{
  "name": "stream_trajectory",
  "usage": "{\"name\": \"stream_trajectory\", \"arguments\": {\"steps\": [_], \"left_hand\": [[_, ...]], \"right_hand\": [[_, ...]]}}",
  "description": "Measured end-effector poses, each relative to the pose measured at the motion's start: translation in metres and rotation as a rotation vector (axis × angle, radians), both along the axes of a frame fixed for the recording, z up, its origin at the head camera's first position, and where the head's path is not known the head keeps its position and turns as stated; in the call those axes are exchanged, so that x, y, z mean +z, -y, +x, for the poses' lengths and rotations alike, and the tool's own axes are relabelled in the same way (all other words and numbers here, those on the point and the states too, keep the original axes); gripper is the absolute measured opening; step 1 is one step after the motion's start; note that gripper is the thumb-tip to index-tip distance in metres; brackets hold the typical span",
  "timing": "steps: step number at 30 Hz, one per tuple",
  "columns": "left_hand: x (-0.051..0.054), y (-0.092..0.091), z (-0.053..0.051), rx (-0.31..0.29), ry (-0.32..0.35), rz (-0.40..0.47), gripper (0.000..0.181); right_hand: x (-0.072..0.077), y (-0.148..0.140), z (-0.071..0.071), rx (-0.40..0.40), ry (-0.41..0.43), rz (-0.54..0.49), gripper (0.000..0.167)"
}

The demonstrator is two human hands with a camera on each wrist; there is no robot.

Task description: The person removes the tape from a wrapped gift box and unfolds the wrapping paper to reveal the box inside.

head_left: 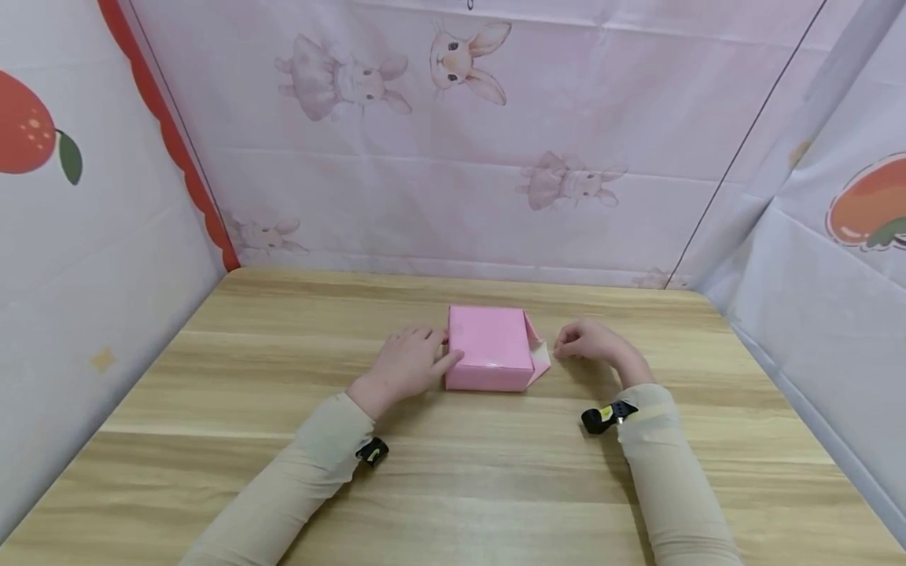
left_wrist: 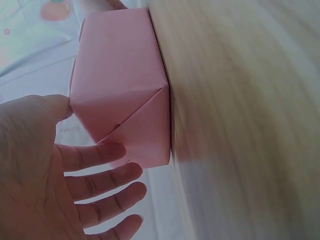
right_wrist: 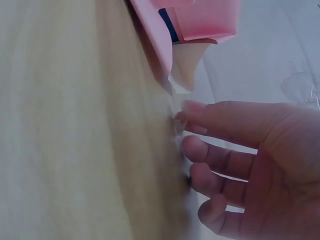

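A box wrapped in pink paper (head_left: 490,338) sits on the wooden table. At its right end the paper stands out in loose flaps (head_left: 541,360) with a pale inner side, and a strip of dark blue shows between the folds in the right wrist view. My left hand (head_left: 406,363) rests at the folded left end, thumb on the top edge, fingers spread and fairly straight. Just right of the flaps, my right hand (head_left: 593,343) pinches a small clear bit, seemingly tape (right_wrist: 180,124), between thumb and index finger; its other fingers are bent.
The wooden table top (head_left: 453,487) extends around the box. A pale curtain with rabbit pictures (head_left: 566,86) hangs behind its far edge, with white printed sheets on both sides. A small black camera (head_left: 607,417) is strapped at the right wrist.
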State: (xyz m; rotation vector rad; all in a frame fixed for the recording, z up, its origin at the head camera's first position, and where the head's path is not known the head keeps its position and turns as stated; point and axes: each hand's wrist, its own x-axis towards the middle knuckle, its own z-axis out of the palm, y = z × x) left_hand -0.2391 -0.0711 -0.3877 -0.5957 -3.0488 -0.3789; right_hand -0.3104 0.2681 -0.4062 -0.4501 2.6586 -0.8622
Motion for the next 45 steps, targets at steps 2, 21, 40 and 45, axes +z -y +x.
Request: {"name": "stream_trajectory", "arguments": {"steps": [2, 21, 40, 45], "left_hand": [[0.000, -0.001, 0.000, 0.003, 0.001, -0.006, 0.066], [0.005, -0.004, 0.003, 0.000, -0.050, -0.019, 0.062], [0.012, -0.002, 0.007, -0.097, -0.287, -0.009, 0.032], [0.010, -0.004, 0.008, -0.150, -0.354, 0.033, 0.023]], "right_hand": [[0.000, -0.001, 0.000, -0.002, 0.016, -0.019, 0.010], [0.017, -0.001, 0.004, -0.116, 0.008, -0.124, 0.030], [0.030, 0.027, 0.010, -0.061, -0.076, -0.084, 0.032], [0.031, 0.041, 0.013, -0.026, -0.115, -0.080, 0.031]]}}
